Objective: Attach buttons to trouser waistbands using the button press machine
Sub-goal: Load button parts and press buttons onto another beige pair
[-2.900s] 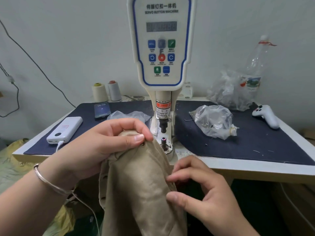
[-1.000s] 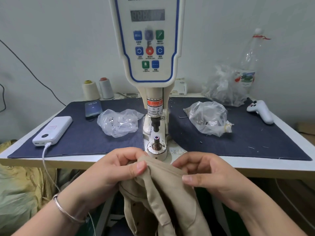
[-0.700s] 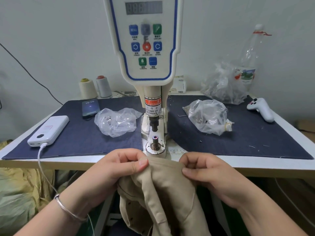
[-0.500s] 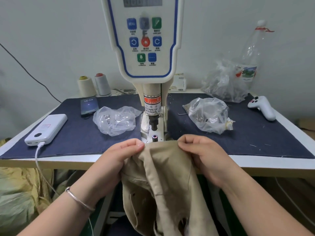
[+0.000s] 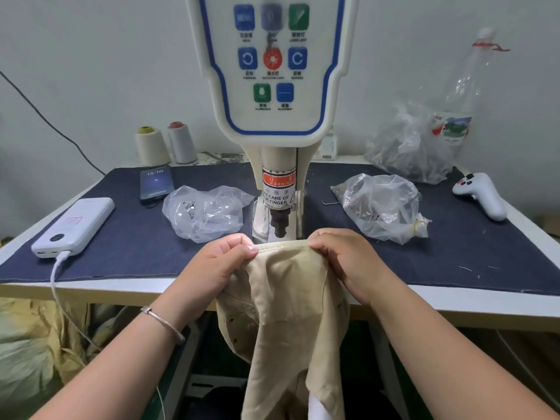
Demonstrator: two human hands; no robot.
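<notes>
your left hand (image 5: 221,262) and right hand (image 5: 342,259) each pinch the waistband (image 5: 283,246) taut at frame centre, so it lies flat under the press (image 5: 278,221).

Both forearms are bare to the lower edge of the head view, with no sleeve showing on either. The left hand (image 5: 216,268) carries a thin, plain silver bangle (image 5: 163,322) at the wrist, a smooth metal band with a small thicker join on its upper side; it sits slightly slanted across the wrist. The right hand (image 5: 345,262) shows no ring, watch or band. Fingernails on both hands are short and unpainted, the left thumbnail plainly visible. No gloves or finger guards are worn. Nothing else of the person's clothing can be made out with certainty.
</notes>
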